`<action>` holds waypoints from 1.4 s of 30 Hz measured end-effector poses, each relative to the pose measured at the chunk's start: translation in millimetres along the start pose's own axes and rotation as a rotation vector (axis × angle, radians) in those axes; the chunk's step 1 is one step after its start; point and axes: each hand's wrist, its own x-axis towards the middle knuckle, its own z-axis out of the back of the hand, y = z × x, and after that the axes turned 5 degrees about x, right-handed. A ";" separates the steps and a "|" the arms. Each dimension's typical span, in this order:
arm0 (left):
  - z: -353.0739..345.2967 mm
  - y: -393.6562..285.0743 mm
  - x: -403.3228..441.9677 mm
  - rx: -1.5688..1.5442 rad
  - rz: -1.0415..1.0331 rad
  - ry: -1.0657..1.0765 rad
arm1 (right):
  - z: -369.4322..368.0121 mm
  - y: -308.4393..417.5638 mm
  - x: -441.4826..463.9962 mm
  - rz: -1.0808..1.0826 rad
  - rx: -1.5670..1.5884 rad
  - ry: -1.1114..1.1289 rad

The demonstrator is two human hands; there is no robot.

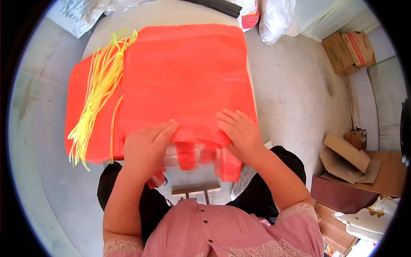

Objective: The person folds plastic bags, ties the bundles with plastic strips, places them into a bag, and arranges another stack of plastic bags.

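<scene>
A large pile of flat red plastic sheeting, which looks like bags (184,73), covers the table in front of me. My left hand (147,143) lies at its near left corner, fingers stretched over the red plastic. At the near right edge, my right hand (240,132) rests with its fingers spread on the top layer, which bunches up beside it. Between the hands, blurred red and clear plastic flaps (188,155) hang over the near edge. A bundle of yellow plastic strips (102,90) lies on the lower red layer (79,115) to the left.
The pale tabletop (115,21) shows behind the pile, with a black roll (218,6) at its far edge. White plastic bags (276,19) stand beyond. Cardboard boxes (349,51) sit at far right; an opened carton (344,160) lies on a brown cabinet (342,195). A wooden stool (195,188) shows below.
</scene>
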 end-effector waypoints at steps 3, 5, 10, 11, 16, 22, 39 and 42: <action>1.2 -1.5 4.4 0.025 -0.039 0.009 | 6.6 -12.9 -4.6 -0.009 0.006 0.083; 0.5 -3.4 5.1 0.042 -0.069 0.016 | 10.3 -16.1 -7.0 -0.028 -0.003 0.194; -2.6 -5.2 5.7 -0.001 -0.028 0.028 | 21.0 -20.2 -8.5 -0.112 0.075 0.266; -3.4 -4.8 5.1 -0.015 -0.017 0.027 | 22.8 -23.2 -10.1 -0.147 0.116 0.295; -7.2 -9.3 4.1 0.011 -0.003 0.077 | 43.5 -3.9 6.9 -0.088 -0.013 0.226; -4.5 -28.5 6.3 -0.005 0.023 0.156 | 10.2 31.7 17.8 0.048 -0.009 0.087; 15.3 33.2 -32.7 -0.348 0.063 0.255 | 33.0 52.0 60.4 -0.225 0.023 0.801; 21.8 34.6 -41.3 -0.470 0.135 0.264 | 28.7 43.3 56.2 -0.245 0.214 0.790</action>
